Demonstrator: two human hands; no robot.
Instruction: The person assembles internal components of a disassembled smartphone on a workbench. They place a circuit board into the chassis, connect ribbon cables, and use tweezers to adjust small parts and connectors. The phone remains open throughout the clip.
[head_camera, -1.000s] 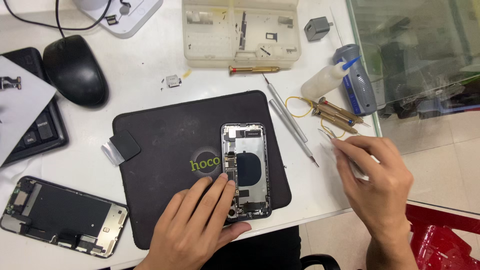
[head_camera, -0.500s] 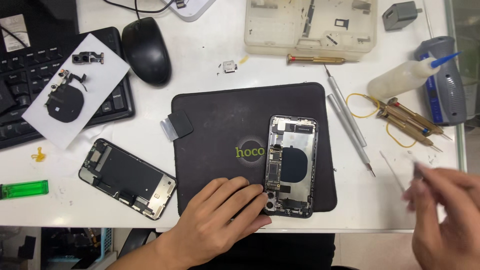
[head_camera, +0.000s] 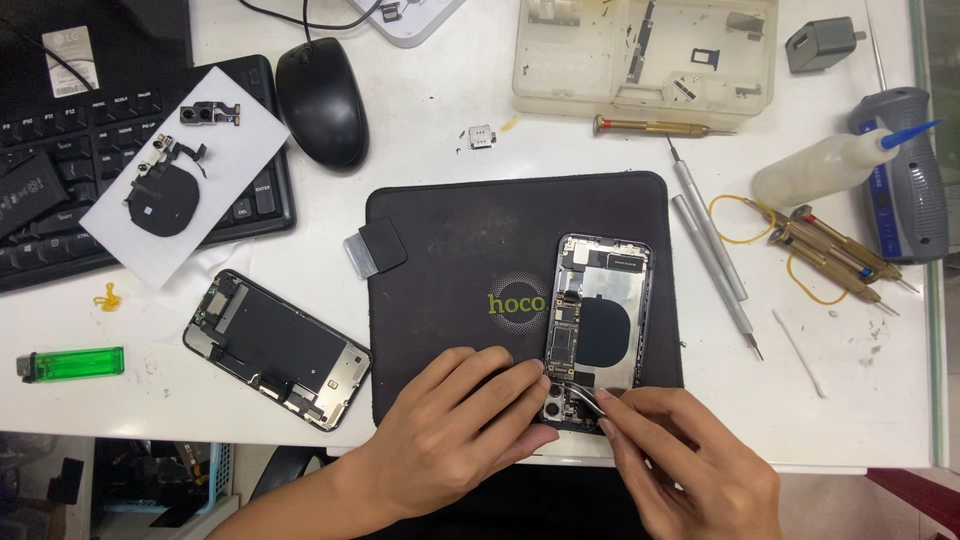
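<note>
An opened phone body (head_camera: 600, 310) lies on a black work mat (head_camera: 460, 260), its boards and round coil exposed. My left hand (head_camera: 450, 440) rests on the mat's near edge, fingers pressing the phone's lower left corner. My right hand (head_camera: 680, 460) holds thin metal tweezers (head_camera: 583, 398), whose tips touch the phone's lower end beside my left fingertips. The phone's near end is partly hidden by both hands.
A detached phone screen (head_camera: 275, 348) lies left of the mat, with a green lighter (head_camera: 70, 364) further left. Keyboard (head_camera: 60, 230), paper with small parts (head_camera: 180, 190) and mouse (head_camera: 322, 100) sit at back left. Parts tray (head_camera: 640, 60), screwdrivers (head_camera: 830, 250), metal rods (head_camera: 710, 240), squeeze bottle (head_camera: 820, 170) crowd the right.
My right hand came in from the right edge with the tweezers and now meets the phone's lower end. The left hand stayed on the phone. The view shifted a little.
</note>
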